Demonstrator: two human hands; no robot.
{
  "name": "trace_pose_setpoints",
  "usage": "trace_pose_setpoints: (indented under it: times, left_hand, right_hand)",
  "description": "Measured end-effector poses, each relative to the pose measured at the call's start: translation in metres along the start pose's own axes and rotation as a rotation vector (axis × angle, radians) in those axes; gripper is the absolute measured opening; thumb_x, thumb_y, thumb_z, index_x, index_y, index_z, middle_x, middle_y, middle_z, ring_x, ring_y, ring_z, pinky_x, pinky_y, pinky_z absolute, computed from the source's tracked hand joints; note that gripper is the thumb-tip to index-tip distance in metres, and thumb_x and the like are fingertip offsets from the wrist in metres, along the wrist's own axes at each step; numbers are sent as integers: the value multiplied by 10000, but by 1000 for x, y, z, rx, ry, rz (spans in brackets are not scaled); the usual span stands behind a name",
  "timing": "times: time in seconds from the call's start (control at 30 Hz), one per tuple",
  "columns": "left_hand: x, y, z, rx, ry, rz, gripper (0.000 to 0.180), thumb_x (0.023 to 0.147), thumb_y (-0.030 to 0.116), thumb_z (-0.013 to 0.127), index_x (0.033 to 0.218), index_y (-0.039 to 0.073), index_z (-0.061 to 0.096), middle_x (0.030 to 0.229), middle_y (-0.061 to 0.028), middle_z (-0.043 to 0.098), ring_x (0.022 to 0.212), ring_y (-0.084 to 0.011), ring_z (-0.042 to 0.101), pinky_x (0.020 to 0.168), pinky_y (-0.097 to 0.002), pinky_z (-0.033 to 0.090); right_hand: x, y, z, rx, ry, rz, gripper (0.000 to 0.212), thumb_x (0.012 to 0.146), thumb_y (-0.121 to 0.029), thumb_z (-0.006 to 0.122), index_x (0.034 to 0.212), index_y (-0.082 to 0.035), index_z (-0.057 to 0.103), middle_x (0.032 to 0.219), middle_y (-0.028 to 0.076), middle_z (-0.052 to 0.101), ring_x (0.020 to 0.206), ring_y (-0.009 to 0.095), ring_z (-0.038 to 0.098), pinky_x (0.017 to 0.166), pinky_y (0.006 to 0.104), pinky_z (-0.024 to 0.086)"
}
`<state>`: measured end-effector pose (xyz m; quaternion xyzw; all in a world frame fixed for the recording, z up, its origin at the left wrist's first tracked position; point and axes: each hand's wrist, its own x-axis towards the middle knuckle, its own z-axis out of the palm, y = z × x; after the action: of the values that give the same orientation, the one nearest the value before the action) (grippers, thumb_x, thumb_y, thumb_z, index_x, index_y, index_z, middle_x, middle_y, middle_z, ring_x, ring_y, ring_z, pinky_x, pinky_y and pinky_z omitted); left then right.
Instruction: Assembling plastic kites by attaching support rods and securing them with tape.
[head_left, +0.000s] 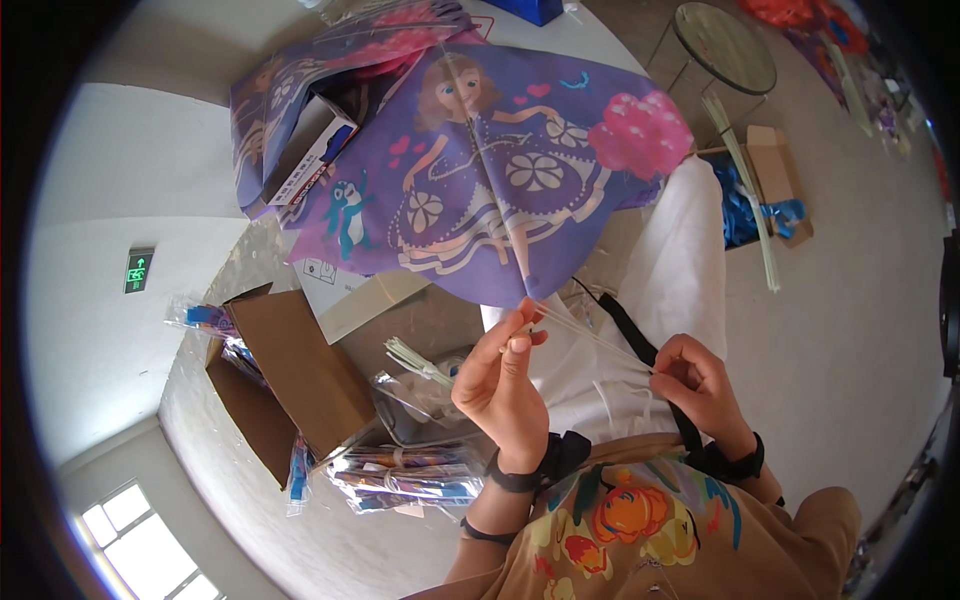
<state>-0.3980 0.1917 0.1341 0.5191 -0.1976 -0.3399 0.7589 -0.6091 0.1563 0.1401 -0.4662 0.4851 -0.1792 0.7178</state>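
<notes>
A purple kite (560,225) printed with a cartoon princess in a gown spreads out in front of me, its straight centre spine ending at the lower tip. At that tip, my left hand (503,395) is closed in a pinch, a tiny pale piece showing between thumb and fingers. Thin white strands (598,337) slant from beside the tip to my right hand (697,385), which pinches their other end above my lap. Whether they are string or thin rods, I cannot tell.
Another purple kite (335,70) and a small box (312,150) lie beyond. At left stand a cardboard carton (300,365), packaged kites (405,478) and a bundle of pale rods (418,360). At right are a round stool (725,48), long rods (745,190) and an open box (783,180).
</notes>
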Motion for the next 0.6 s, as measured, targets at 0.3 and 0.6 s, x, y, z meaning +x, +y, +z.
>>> trace_pose_setpoints:
  times: [0.3, 0.6]
  left_hand:
    - [1, -1, -4, 266, -25, 200, 198, 933, 116, 646, 1067, -24, 690, 1050, -184, 708, 986, -322, 690, 810, -362, 571]
    - [4, 5, 0, -393, 23, -303, 260, 986, 141, 571, 1220, 37, 619, 1099, -85, 694, 1066, -244, 653, 811, -310, 559]
  right_hand:
    - [2, 11, -2, 109, 60, -58, 84, 936, -42, 616, 959, -39, 536, 845, -31, 521, 709, 12, 449, 612, 169, 361]
    - [-1, 4, 5, 21, 108, -140, 93, 943, -60, 617, 975, -39, 532, 849, -33, 532, 718, 5, 461, 620, 160, 362]
